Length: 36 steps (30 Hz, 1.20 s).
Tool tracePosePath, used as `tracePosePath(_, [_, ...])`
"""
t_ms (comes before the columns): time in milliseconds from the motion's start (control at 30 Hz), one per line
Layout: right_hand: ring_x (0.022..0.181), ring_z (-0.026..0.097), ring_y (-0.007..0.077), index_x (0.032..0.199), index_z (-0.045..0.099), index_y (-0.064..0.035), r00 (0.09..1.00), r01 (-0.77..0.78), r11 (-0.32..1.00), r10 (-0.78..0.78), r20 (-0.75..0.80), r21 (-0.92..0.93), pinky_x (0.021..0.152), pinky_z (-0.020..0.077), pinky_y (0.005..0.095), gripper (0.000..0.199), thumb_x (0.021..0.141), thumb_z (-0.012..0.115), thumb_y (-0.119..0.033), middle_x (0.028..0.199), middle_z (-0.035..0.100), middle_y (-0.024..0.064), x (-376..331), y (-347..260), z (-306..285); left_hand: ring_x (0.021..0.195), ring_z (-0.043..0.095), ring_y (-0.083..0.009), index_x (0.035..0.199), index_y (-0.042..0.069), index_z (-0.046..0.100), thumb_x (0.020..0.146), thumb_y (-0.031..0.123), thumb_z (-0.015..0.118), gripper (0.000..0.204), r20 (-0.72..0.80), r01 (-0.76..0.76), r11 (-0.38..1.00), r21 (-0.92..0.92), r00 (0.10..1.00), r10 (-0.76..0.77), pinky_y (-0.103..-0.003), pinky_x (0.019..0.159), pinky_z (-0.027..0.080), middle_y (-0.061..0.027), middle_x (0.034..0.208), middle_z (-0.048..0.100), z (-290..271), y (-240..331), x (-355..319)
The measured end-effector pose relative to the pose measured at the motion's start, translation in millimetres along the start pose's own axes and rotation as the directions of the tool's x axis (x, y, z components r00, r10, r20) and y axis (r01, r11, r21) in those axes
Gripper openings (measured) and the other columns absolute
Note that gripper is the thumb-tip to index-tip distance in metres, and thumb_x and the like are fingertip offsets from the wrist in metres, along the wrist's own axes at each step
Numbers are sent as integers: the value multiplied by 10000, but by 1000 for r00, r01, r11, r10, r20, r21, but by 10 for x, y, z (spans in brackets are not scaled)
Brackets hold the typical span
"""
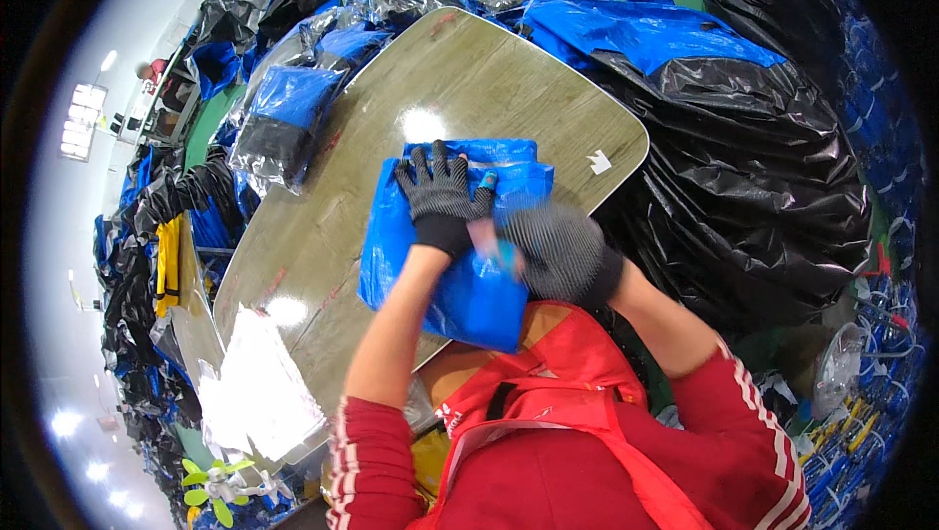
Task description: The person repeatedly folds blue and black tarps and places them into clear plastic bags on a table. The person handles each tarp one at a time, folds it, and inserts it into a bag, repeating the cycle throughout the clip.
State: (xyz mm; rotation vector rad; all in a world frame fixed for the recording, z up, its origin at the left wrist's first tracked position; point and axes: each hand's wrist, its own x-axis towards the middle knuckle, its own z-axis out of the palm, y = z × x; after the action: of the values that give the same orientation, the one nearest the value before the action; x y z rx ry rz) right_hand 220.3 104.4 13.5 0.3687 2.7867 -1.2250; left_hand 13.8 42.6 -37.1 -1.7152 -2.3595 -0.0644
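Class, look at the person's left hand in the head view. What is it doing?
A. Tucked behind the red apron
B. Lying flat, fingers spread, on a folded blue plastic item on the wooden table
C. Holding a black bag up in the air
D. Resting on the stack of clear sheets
B: the gloved left hand lies spread on the folded blue plastic item, which rests on the wooden table.

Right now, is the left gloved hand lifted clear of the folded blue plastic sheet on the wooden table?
No: the left gloved hand lies flat, fingers spread, pressing on the folded blue plastic sheet on the wooden table.
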Motion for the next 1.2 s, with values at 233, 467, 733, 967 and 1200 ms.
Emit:
tracePosePath(233, [1382, 269, 359, 1416, 361, -88, 830, 252, 842, -442, -341, -477, 1132, 80, 544, 821, 799, 528, -603, 1434, 373, 201, 814, 871, 380, 1413, 203, -332, 1372, 147, 465, 966, 355, 413, 460, 105, -26, 793, -609, 988, 113, -419, 1150, 147, -163, 1489, 314, 236, -851, -181])
tracePosePath(467, [1273, 447, 331, 1329, 469, -168, 586, 600, 439, -810, -6, -669, 1092, 184, 590, 623, 804, 587, -483, 1292, 525, 188, -34, 714, 342, 1411, 218, -290, 1363, 79, 475, 923, 351, 506, 518, 76, 18, 458, -889, 991, 108, -408, 1146, 133, -156, 1505, 295, 283, -761, -1221])
tracePosePath(733, [882, 646, 238, 1050, 643, 1, 943, 84, 777, 140, -302, 623, 805, 510, 361, 437, 794, 735, -341, 985, 677, 132, 439, 287, 356, 1142, 505, -221, 1334, 46, 424, 921, 458, 532, 593, 192, -95, -485, -869, 840, -508, -360, 982, 412, -107, 1269, 523, 113, -314, -2206])
tracePosePath(967, [1028, 583, 204, 1257, 519, 7, 975, -217, 521, 70, 213, 825, 904, 474, 348, 626, 776, 754, -319, 1167, 600, 115, 737, 172, 653, 945, 612, -227, 1158, 42, 590, 860, 340, 660, 427, 373, 500, 70, -863, 726, -578, -331, 835, 483, -107, 1069, 655, 305, -444, -2680])
tracePosePath(1200, [960, 621, 235, 1240, 527, -6, 903, -406, 525, 355, 242, 748, 828, 519, 382, 585, 789, 742, -310, 1119, 621, 112, 763, 408, 627, 885, 605, -304, 933, 96, 655, 819, 237, 611, 186, -338, 891, 429, -147, 362, -869, -414, 802, 481, -108, 901, 647, -167, -3222, -4167])
